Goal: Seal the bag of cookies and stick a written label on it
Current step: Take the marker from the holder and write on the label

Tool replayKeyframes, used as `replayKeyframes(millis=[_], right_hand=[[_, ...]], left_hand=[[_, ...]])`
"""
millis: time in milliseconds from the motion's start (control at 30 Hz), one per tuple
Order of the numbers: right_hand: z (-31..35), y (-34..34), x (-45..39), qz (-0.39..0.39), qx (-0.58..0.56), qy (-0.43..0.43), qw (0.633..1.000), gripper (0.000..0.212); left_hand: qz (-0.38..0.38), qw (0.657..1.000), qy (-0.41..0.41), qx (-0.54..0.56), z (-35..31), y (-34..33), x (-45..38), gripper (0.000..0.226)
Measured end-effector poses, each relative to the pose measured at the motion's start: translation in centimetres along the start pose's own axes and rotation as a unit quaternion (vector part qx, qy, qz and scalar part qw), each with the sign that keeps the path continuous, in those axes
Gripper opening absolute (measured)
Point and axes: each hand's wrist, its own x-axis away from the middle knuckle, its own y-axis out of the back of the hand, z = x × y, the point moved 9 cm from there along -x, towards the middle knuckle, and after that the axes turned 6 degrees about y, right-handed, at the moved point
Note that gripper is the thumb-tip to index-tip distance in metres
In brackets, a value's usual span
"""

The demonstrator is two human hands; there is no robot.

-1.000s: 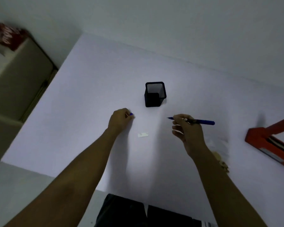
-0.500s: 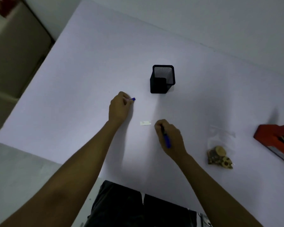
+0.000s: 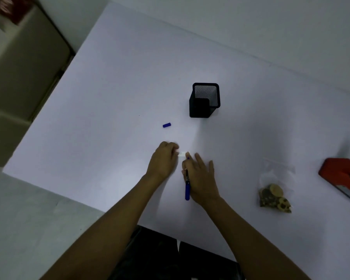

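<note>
The left hand (image 3: 164,158) pins a small label (image 3: 182,154) to the counter (image 3: 113,81), fingers curled, steadying it for writing. The right hand (image 3: 200,178) grips an uncapped pen (image 3: 187,185), spare fingers spread.

hands (image 3: 164,158) at label (image 3: 182,154), right (image 3: 200,178) gripping pen (image 3: 187,186), cap (image 3: 166,125) apart

The label (image 3: 182,154) is mostly hidden between the two hands; any writing on it is too small to read. The pen (image 3: 187,188) shows only its blue barrel, its tip covered by the right hand (image 3: 200,178). The left hand (image 3: 164,158) is blurred at the fingertips, so whether they touch the label is unclear. The red object (image 3: 341,174) is cut off by the right edge. The bag (image 3: 277,174) is faint, its seal unreadable. A reddish thing (image 3: 8,7) top left is blurred and cropped.
</note>
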Motion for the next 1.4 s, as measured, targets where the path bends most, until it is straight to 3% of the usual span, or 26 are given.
replayKeyframes(millis=[133,300,533,800,1100,1400], right_hand=[[0.2,-0.4,-0.1,0.01,-0.006,-0.014,1.0,0.04],[0.1,-0.1,-0.4,0.009,-0.014,-0.022,1.0,0.05],[0.2,0.5,-0.2,-0.014,-0.037,-0.022,0.999,0.064],[0.0,0.8,0.0,-0.019,-0.073,-0.042,0.996,0.072],[0.2,1.4,0.3,-0.036,-0.086,-0.045,0.995,0.056],[0.1,1.4,0.2,-0.029,-0.091,-0.054,0.994,0.055]], left_hand=[[0.042,0.988,-0.063,-0.135,-1.9,-1.2,0.3,0.028],[0.049,0.98,-0.061,-0.182,-2.2,-1.5,-0.2,0.01],[0.057,0.986,-0.047,-0.152,-3.2,-1.8,-0.2,0.036],[0.074,0.989,-0.014,-0.131,-2.7,-2.1,-1.0,0.02],[0.105,0.993,0.059,-0.019,-2.6,-1.4,-1.9,0.02],[0.089,0.989,0.112,-0.045,-1.6,-1.6,-2.2,0.025]])
